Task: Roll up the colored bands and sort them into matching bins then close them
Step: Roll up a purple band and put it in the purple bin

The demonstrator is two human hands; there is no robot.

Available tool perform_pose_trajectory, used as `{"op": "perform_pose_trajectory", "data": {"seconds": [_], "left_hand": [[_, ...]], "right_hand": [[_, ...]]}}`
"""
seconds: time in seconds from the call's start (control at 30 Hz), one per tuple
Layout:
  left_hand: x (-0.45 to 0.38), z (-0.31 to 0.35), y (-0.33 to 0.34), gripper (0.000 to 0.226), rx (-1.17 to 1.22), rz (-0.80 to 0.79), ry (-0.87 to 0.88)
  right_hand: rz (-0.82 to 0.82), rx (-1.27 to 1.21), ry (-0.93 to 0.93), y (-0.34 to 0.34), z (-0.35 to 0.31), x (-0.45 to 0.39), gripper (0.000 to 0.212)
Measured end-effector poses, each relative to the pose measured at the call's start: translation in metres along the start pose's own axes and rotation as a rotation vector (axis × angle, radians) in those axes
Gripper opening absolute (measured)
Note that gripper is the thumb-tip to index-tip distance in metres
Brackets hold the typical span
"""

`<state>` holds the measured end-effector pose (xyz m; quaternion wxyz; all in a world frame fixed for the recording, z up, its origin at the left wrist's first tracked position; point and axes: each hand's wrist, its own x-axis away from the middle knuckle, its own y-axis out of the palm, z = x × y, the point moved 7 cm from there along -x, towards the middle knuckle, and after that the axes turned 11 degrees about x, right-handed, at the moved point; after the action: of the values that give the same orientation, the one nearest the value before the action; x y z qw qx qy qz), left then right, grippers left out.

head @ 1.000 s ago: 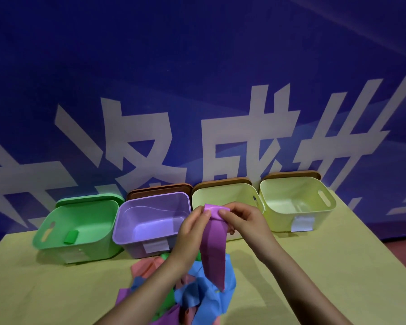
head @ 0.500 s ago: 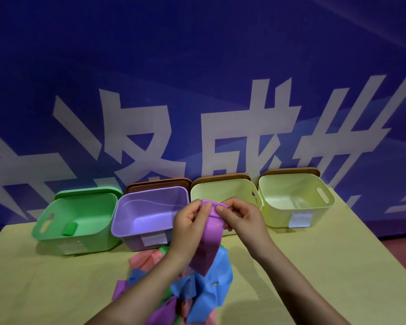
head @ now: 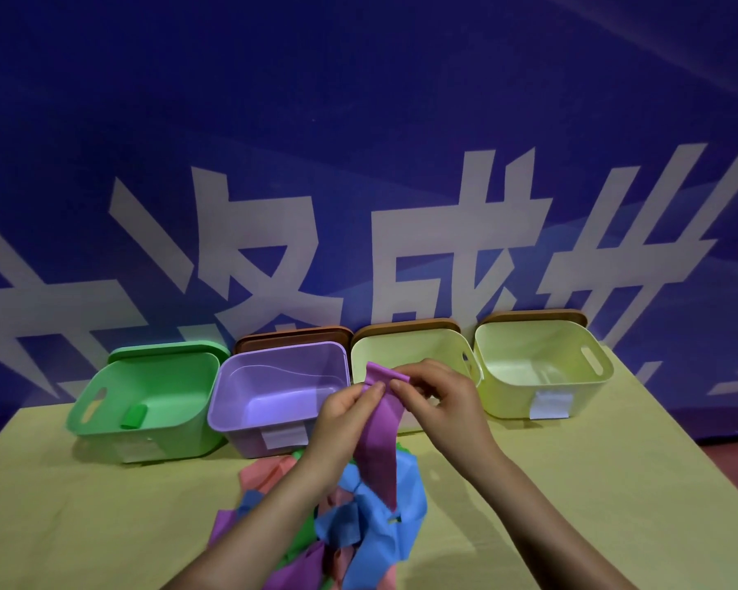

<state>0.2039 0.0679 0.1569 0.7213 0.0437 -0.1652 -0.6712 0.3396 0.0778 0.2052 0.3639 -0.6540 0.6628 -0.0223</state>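
Pile of loose bands (head: pixel 358 521) sits nearest, at the front of the desk (head: pixel 571 504): blue, pink, purple, a bit of green, all tangled over each other. Just above it both hands are up w/ one purple band (head: pixel 380 440). Left hand (head: pixel 341 415) pinches the top edge from the left side, right hand (head: pixel 439 402) pinches it from the right w/ fingers curled over the folded top, so the roll looks barely started imo. Rest of the strip hangs straight down, and its tail reaches the blue stuff in the pile.

Behind the hands is the row of bins: green bin (head: pixel 146 402) w/ one small green roll (head: pixel 134 417) already in it, purple bin (head: pixel 273 389) w/ nothing I can see inside, then two pale yellow bins (head: pixel 542 368), one partly hidden by the hands. Lids are propped behind all four, so nothing's closed yet.

What could go wrong: the tail can snag or drag a blue band up as it winds. Material looks thin and floppy, so the roll prob goes crooked or telescopes if one pinch pulls harder than the other. Loose grip on release = it springs open in the bin. Also two same-looking yellow bins, easy to mix up later; can't read the labels from here.
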Motion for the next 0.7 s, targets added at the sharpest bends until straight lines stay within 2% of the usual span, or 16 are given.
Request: {"op": "perform_pose_trajectory", "data": {"seconds": [0.13,0.3,0.4,0.47,0.57,0.63,0.7], "left_hand": [[-0.003,-0.002,0.002,0.018,0.124,0.0,-0.042],[-0.002,-0.006,0.004,0.033,0.336,-0.043,-0.178],[0.001,-0.007,0.006,0.045,0.336,-0.109,-0.212],[0.001,-0.007,0.007,0.042,0.323,-0.112,-0.199],[-0.002,-0.005,0.003,0.027,0.295,-0.083,-0.115],[-0.001,-0.002,0.001,0.025,0.247,-0.088,-0.081],[0.0,0.003,-0.001,0.024,0.14,-0.08,-0.036]], "right_hand": [[-0.039,0.073,-0.174,-0.003,-0.01,-0.001,0.022],[-0.134,0.25,-0.305,-0.003,-0.011,-0.002,0.027],[-0.174,0.388,-0.393,0.0,-0.017,-0.003,0.027],[-0.207,0.414,-0.412,0.002,-0.019,-0.003,0.029],[-0.253,0.302,-0.325,0.003,-0.014,-0.003,0.038],[-0.254,0.129,-0.182,0.002,-0.008,-0.002,0.041],[-0.223,-0.069,0.022,0.002,-0.001,0.001,0.035]]}}
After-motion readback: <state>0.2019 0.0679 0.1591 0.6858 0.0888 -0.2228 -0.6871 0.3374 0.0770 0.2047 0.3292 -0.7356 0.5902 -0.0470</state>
